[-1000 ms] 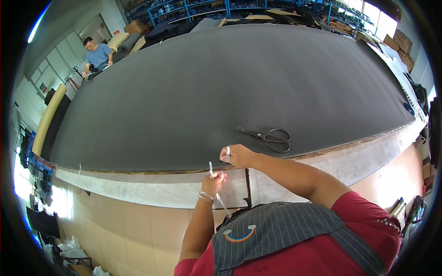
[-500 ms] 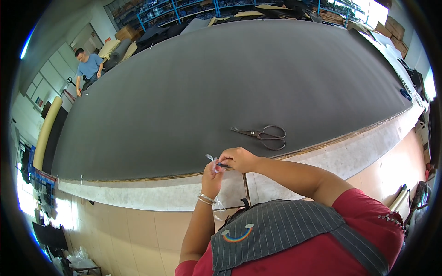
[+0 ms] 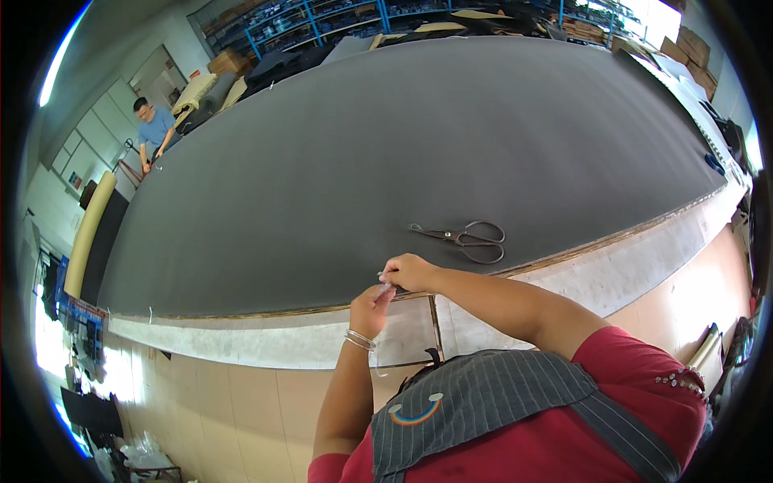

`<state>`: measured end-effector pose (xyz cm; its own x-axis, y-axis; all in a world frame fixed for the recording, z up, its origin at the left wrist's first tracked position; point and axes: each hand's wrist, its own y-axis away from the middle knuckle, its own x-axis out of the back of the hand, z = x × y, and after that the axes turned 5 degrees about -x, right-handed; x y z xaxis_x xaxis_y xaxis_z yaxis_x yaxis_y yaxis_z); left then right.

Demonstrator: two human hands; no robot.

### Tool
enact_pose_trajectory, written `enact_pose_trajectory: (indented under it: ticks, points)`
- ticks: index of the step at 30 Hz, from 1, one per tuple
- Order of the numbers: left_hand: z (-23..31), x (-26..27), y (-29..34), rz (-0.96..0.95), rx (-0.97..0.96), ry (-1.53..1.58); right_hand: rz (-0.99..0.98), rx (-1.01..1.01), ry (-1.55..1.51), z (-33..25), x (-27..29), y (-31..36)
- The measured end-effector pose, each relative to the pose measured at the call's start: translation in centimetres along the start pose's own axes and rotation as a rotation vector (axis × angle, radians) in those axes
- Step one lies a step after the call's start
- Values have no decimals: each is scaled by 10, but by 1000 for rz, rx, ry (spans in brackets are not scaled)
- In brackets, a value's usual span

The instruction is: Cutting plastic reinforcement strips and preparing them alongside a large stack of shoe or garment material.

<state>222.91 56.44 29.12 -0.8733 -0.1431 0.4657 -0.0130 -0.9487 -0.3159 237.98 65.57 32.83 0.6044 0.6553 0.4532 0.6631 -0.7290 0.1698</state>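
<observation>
In front of me, at the near edge of the table, both hands meet. My left hand [image 3: 371, 311] pinches a small whitish, see-through strip [image 3: 384, 288]; its exact kind is too small to make out. Fingers of my right hand [image 3: 411, 272] are closed on the same strip from above and right. A pair of dark metal scissors [image 3: 448, 235] lies on the grey sheet material [image 3: 306, 177], just beyond my right hand. Its handles point right and a small loop shows at its tip.
The grey sheet covers a wide table with a pale front edge [image 3: 258, 342]. A person in blue [image 3: 157, 127] stands at the far left corner. Upright rolls [image 3: 88, 233] stand at the left; blue shelving [image 3: 314, 20] is at the back. Dark blue-handled scissors [image 3: 713, 163] lie far right.
My hands have drawn closer together, and the loose whitish strands and blue bit between them show less now. The person at the left has shifted posture. The view has moved slightly.
</observation>
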Motion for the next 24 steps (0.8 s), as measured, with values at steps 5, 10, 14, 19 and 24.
enact_pose_trajectory:
  ticks: [5,10,14,19,24]
  points:
    - [12,5,-15,202,567,675,-1,-128,-256,1,13,10]
    - [2,18,-1,76,520,583,-147,19,-14,-12,10,7]
    - [7,-10,-17,-18,94,-478,-93,-262,-210,4,14,9]
    - [11,-23,-9,256,-81,-442,-145,-185,-118,-4,11,3]
    - [8,-22,-2,231,-19,-580,-317,-206,-55,3,13,-16]
